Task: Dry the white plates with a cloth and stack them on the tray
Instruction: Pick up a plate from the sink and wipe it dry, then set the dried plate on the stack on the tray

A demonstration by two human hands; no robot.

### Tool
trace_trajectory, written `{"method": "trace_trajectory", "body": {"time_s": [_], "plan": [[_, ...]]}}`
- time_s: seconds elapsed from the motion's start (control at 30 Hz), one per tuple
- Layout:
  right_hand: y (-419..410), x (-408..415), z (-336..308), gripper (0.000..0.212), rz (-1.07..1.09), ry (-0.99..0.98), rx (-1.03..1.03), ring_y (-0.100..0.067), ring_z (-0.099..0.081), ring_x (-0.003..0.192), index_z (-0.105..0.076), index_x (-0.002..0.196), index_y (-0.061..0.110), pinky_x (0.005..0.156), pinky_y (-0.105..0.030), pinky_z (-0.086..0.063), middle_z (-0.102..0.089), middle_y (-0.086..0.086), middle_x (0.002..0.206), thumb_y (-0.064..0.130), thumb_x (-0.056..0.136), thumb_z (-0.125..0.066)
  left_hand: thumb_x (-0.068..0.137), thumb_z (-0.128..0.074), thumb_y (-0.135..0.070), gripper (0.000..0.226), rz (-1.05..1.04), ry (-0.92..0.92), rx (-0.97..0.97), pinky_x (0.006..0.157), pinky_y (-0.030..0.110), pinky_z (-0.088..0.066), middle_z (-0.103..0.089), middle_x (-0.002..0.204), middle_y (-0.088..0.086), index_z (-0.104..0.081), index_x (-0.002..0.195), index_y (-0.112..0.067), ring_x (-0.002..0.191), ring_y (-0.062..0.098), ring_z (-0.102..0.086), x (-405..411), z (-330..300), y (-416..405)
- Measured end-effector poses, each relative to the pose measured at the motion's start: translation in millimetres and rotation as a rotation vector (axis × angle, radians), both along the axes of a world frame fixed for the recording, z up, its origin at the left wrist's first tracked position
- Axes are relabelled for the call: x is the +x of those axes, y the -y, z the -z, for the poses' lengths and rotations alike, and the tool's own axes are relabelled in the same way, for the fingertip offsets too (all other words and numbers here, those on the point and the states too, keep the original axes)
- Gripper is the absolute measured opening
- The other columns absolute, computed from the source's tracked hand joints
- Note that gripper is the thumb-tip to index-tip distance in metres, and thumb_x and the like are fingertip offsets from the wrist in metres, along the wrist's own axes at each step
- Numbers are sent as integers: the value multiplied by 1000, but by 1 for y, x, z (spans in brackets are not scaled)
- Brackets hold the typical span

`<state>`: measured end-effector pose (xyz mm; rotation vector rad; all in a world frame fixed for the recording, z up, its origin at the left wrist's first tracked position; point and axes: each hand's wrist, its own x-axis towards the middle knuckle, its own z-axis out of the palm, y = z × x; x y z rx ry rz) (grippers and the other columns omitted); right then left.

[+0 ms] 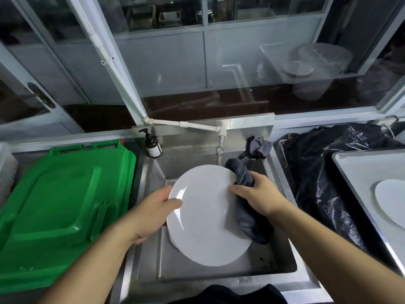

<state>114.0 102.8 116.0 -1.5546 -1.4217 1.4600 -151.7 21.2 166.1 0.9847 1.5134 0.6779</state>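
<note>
I hold a large white plate [206, 216] over the steel sink [282, 260]. My left hand [151, 213] grips its left rim, thumb on the face and fingers behind. At the plate's right rim, my right hand [256, 194] clutches a dark grey cloth [252, 220], which bunches above the hand and hangs below it behind the plate. A second white plate's edge [175, 240] shows just under the held one at lower left. On the right, a grey tray [359, 172] carries one white plate [392, 200], cut off by the frame.
A green plastic bin lid [61, 207] fills the counter to the left. A brown pump bottle [152, 144] stands at the sink's back left, a tap [219, 150] at the back centre, another grey rag [260, 147] beside it. Black plastic bags [317, 172] lie between sink and tray.
</note>
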Motion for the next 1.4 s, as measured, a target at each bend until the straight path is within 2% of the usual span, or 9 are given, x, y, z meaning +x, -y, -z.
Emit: {"method": "trace_trajectory", "body": {"time_s": [0.13, 0.33, 0.5, 0.73, 0.83, 1.03, 1.13, 1.27, 1.4], "plan": [[7, 6, 16, 10, 176, -185, -156, -12, -74, 65, -75, 88, 13, 56, -24, -59, -80, 0, 79, 17, 87, -85, 105, -60, -13, 25, -223, 175, -34, 83, 39, -59, -80, 115, 7, -71, 125, -24, 102, 26, -76, 10, 9, 2], [23, 11, 35, 12, 369, -220, -253, -15, -76, 60, -73, 97, 10, 46, -22, -54, -80, -3, 79, 15, 89, -81, 101, -58, 4, 44, -441, 266, -84, 82, 52, -65, -76, 122, 7, -69, 131, -26, 111, 36, -72, 34, 44, 27], [34, 21, 33, 15, 267, -34, -187, -16, -73, 71, -69, 98, 17, 62, -30, -58, -76, -6, 85, 24, 86, -75, 101, -62, 2, 38, -492, 192, -60, 75, 45, -66, -80, 112, 2, -72, 124, -26, 106, 32, -75, 29, 53, 33], [80, 27, 29, 16, 419, 44, -175, -29, -78, 75, -74, 94, 7, 73, -46, -65, -78, -16, 89, 16, 82, -79, 101, -62, -3, 21, -291, 178, -82, 60, 33, -61, -82, 99, 4, -74, 110, -19, 82, 22, -79, 12, 55, 16], [113, 24, 36, 20, 571, 26, -198, -42, -77, 85, -73, 97, 3, 81, -53, -64, -78, -21, 93, 14, 81, -79, 101, -61, -4, 29, -128, 184, -87, 65, 33, -63, -82, 102, 0, -78, 104, -27, 84, 18, -80, 9, 56, 14], [200, 18, 52, 23, 899, 8, -189, -12, -65, 56, -71, 88, 4, 56, -25, -52, -72, -1, 66, 18, 74, -83, 101, -54, 1, 40, 131, 202, -156, 75, 36, -65, -83, 105, 1, -81, 107, -28, 83, 17, -80, 21, 71, 32], [249, 26, 54, 34, 1033, -66, -228, -22, -65, 63, -68, 84, 0, 62, -37, -53, -71, -7, 70, 23, 60, -78, 101, -53, 0, 39, 231, 194, -184, 73, 36, -64, -82, 107, 1, -76, 119, -25, 86, 18, -79, 42, 77, 46], [309, 51, 54, 33, 1199, -94, -220, -22, -62, 60, -65, 78, 6, 62, -38, -50, -69, -5, 68, 27, 53, -75, 100, -55, 1, 37, 358, 182, -201, 75, 39, -65, -82, 109, 4, -76, 119, -23, 97, 26, -78, 87, 79, 65], [365, 84, 54, 37, 1337, -137, -167, -22, -60, 65, -61, 86, 1, 65, -39, -49, -67, -7, 72, 23, 58, -76, 98, -55, 4, 39, 486, 175, -191, 68, 32, -64, -83, 102, 1, -74, 116, -24, 82, 19, -80, 145, 75, 92]]}}
